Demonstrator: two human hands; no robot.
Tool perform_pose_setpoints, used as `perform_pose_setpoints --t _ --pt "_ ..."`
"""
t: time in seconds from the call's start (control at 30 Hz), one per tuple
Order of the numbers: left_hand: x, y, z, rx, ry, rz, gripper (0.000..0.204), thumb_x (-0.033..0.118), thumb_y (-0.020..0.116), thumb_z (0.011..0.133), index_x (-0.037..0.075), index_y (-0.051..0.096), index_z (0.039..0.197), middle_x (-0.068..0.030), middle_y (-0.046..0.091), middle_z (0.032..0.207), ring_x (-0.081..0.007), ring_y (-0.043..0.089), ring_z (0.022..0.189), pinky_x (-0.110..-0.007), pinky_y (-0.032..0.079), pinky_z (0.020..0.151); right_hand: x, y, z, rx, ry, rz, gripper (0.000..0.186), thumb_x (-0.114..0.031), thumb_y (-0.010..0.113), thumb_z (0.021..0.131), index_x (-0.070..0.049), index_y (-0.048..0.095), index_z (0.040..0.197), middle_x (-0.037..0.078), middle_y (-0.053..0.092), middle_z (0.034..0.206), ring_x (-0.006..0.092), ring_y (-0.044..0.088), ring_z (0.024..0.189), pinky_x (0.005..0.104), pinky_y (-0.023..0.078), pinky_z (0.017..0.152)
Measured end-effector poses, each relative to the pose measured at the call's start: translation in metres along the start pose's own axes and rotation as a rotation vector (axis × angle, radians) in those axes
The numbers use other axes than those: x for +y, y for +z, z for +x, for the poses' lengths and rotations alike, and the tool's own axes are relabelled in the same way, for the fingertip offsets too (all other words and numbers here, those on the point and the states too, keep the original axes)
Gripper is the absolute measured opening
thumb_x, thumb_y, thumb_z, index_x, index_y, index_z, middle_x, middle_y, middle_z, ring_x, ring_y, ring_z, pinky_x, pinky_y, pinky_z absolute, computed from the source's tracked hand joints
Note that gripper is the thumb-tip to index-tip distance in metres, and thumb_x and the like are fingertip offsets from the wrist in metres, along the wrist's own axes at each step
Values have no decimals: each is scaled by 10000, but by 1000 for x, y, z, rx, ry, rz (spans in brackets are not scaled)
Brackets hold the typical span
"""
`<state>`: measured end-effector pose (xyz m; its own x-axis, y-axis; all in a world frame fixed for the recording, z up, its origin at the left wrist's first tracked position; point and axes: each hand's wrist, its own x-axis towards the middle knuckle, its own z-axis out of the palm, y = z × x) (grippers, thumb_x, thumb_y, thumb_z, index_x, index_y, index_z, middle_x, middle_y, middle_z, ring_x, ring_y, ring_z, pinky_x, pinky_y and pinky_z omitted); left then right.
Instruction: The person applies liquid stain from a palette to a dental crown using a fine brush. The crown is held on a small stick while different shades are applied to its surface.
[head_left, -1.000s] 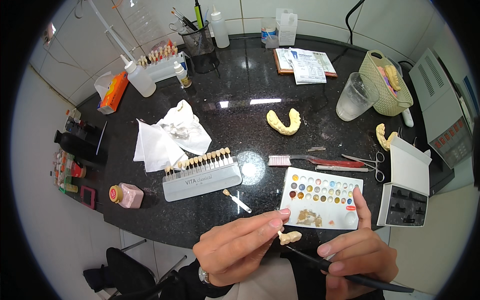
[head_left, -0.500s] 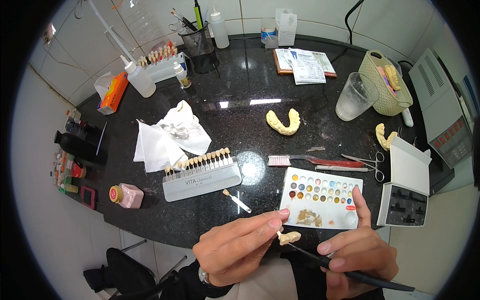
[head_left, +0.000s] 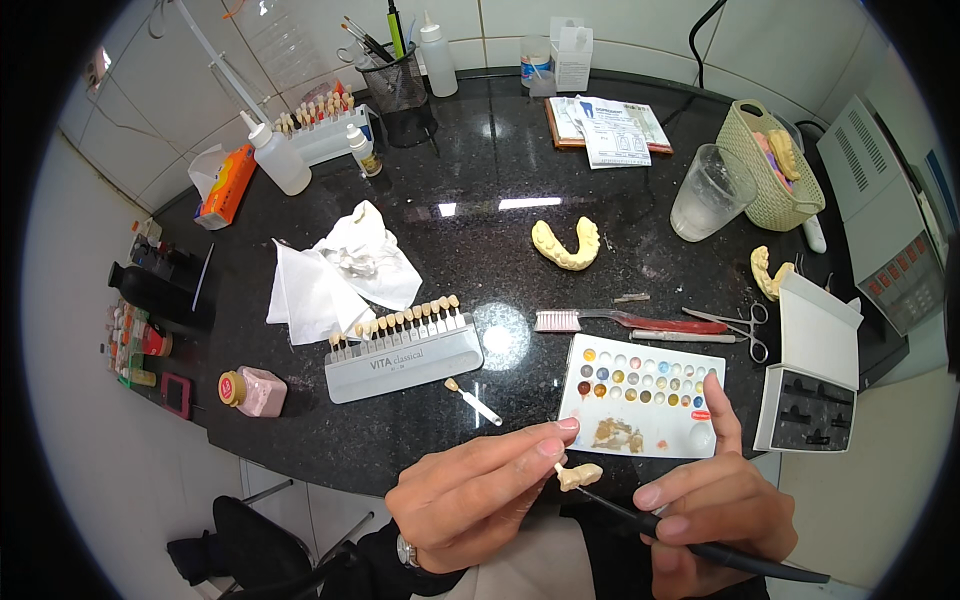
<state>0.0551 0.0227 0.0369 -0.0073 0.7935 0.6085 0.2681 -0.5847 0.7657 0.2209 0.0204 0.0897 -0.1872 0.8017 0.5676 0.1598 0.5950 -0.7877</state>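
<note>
My left hand (head_left: 480,490) pinches a small tooth-coloured dental bridge (head_left: 580,476) at its left end, on what looks like a short pale peg. In my right hand (head_left: 720,510) is a fine brush with a black handle (head_left: 740,562), and its tip touches the underside of the bridge. My right index finger points up beside the white paint palette (head_left: 655,425), whose small wells hold several colours and whose lower part bears a brown smear. Left of the palette, a single shade tab (head_left: 474,401) lies in front of the grey tooth shade guide (head_left: 405,368).
Behind the palette lie a pink-bristled toothbrush (head_left: 560,320) and scissor-like forceps (head_left: 755,330). A yellow dental cast (head_left: 568,247) sits mid-table. White tissues (head_left: 345,265) and a pink jar (head_left: 262,392) are at left. An open box (head_left: 812,385), a cup (head_left: 710,195) and a basket (head_left: 760,170) stand at right.
</note>
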Motion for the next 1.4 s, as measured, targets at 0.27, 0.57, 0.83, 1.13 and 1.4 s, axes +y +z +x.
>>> perform_pose_setpoints --t 0.27,0.57,0.83,1.13,1.4 --pt "-1 -1 -1 14 -5 -7 324 -88 663 628 -8 608 938 -185 629 867 -232 645 746 -241 528 581 -8 -8 3 -109 226 8 183 8 656 665 -138 568 733 -10 569 681 126 618 747 578 173 994" --pt "-3 0 -2 8 24 -25 343 -103 655 627 -17 599 954 -199 622 878 -241 644 748 -250 534 577 -10 -6 4 -81 210 -57 165 -3 656 669 -140 565 687 -19 561 678 117 614 733 577 194 989" --pt "4 5 4 -17 15 -36 220 -125 589 698 -24 581 894 -241 614 826 -263 640 735 -260 534 589 -5 -6 -1 -29 -55 -126 117 -10 583 699 -104 522 731 18 553 679 148 609 720 608 223 950" --pt "0 -4 0 -16 -13 16 247 -140 594 678 -25 581 896 -244 613 824 -267 640 741 -266 534 606 -7 -9 3 -155 266 -56 166 -60 716 643 -158 582 648 -54 548 676 85 608 750 561 195 1003" --pt "3 0 4 -24 -8 1 236 -129 595 687 -22 582 897 -241 615 823 -263 641 737 -261 531 593 -2 -2 1 -22 -44 -54 86 -56 598 723 -92 520 725 22 549 668 158 610 706 614 228 942"
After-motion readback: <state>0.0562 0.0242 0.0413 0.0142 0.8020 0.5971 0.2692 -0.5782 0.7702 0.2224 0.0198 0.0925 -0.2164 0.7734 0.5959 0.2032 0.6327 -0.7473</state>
